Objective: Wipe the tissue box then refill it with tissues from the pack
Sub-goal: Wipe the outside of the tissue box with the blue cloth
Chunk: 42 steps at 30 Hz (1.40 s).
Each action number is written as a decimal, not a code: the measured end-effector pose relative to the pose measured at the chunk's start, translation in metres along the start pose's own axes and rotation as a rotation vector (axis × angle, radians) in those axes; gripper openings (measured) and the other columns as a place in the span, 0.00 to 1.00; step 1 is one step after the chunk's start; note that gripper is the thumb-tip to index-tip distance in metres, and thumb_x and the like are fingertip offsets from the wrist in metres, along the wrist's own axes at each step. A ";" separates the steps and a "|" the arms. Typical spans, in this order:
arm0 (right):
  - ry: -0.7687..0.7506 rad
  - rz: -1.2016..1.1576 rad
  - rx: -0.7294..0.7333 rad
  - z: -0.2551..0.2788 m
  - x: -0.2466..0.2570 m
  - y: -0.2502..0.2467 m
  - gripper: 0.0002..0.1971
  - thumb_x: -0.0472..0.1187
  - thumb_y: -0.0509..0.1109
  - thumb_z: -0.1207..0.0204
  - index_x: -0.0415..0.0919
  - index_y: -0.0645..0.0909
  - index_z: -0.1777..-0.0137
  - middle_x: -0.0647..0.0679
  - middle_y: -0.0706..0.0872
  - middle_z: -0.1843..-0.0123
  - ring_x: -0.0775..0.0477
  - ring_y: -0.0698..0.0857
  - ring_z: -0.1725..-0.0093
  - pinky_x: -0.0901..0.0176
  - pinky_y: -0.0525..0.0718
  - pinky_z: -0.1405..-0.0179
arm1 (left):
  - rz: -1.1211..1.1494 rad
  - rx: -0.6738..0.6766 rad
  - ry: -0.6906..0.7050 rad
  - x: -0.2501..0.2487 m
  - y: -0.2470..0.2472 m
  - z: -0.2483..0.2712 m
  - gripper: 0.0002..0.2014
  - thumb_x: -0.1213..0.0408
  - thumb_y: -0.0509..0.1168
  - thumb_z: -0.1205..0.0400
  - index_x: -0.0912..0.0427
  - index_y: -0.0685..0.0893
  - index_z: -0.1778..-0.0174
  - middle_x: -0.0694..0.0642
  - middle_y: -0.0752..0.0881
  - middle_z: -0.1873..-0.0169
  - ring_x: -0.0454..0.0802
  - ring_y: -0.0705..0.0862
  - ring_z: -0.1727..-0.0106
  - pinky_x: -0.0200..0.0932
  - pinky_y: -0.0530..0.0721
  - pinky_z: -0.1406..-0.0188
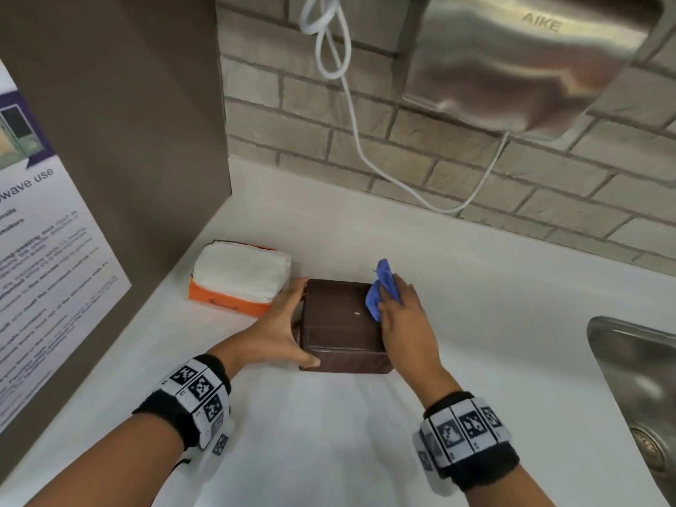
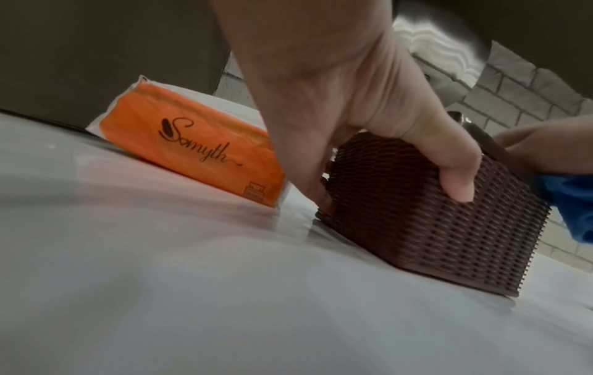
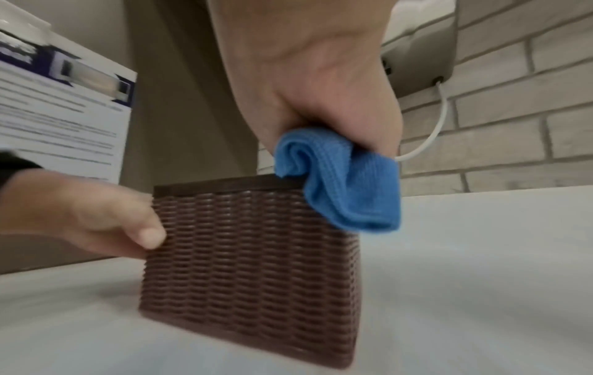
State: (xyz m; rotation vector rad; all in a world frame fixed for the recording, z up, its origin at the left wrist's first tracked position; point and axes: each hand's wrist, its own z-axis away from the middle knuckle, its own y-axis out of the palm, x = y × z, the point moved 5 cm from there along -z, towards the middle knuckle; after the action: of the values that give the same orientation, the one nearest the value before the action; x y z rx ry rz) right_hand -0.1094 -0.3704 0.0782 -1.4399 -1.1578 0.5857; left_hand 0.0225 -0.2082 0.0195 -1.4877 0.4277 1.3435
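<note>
A brown woven tissue box stands on the white counter. My left hand grips its left side, thumb on the near wall and fingers behind. My right hand holds a bunched blue cloth against the box's top right edge. An orange pack of white tissues lies just left of the box, by the wall corner.
A steel sink is set in the counter at the right. A metal hand dryer with a white cord hangs on the brick wall above. A brown side panel with a printed notice closes the left.
</note>
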 end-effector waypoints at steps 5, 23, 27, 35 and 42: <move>0.114 -0.012 -0.076 -0.016 0.040 0.004 0.16 0.30 0.67 0.28 0.38 0.85 0.41 0.38 0.73 0.24 0.34 0.69 0.23 0.42 0.72 0.27 | -0.041 0.005 -0.003 0.002 0.000 -0.003 0.70 0.51 0.85 0.48 0.35 0.43 0.18 0.45 0.57 0.20 0.46 0.58 0.18 0.54 0.66 0.19; 0.199 -0.304 -0.015 0.012 -0.009 -0.011 0.15 0.42 0.62 0.17 0.53 0.78 0.32 0.53 0.79 0.30 0.44 0.74 0.26 0.58 0.74 0.35 | -0.010 0.036 -0.010 -0.003 0.000 -0.003 0.70 0.54 0.85 0.47 0.35 0.42 0.18 0.42 0.52 0.17 0.43 0.51 0.16 0.54 0.60 0.16; 0.523 -0.654 0.042 0.013 -0.051 -0.013 0.16 0.44 0.62 0.16 0.39 0.79 0.32 0.41 0.83 0.34 0.39 0.81 0.34 0.62 0.77 0.43 | -0.012 0.059 -0.016 -0.001 -0.001 -0.004 0.71 0.53 0.86 0.47 0.31 0.41 0.19 0.40 0.51 0.17 0.43 0.49 0.15 0.57 0.59 0.16; 0.557 -1.188 -0.037 0.032 -0.117 -0.028 0.24 0.62 0.55 0.18 0.42 0.78 0.41 0.39 0.85 0.51 0.41 0.84 0.43 0.51 0.82 0.47 | -0.039 0.088 -0.023 -0.007 -0.002 -0.002 0.70 0.56 0.85 0.44 0.33 0.38 0.19 0.40 0.47 0.16 0.43 0.47 0.15 0.52 0.56 0.16; 0.425 -0.307 0.081 0.032 -0.105 -0.007 0.19 0.55 0.58 0.23 0.53 0.73 0.34 0.33 0.79 0.34 0.36 0.82 0.44 0.49 0.81 0.49 | -0.028 0.103 -0.052 -0.007 -0.003 0.000 0.70 0.55 0.85 0.45 0.26 0.37 0.22 0.39 0.44 0.16 0.43 0.46 0.15 0.55 0.58 0.16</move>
State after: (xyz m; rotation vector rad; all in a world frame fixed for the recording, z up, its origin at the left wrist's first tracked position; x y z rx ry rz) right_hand -0.1802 -0.4499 0.0509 -1.2102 -0.9741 0.1011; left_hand 0.0223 -0.2094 0.0274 -1.3663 0.4348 1.3157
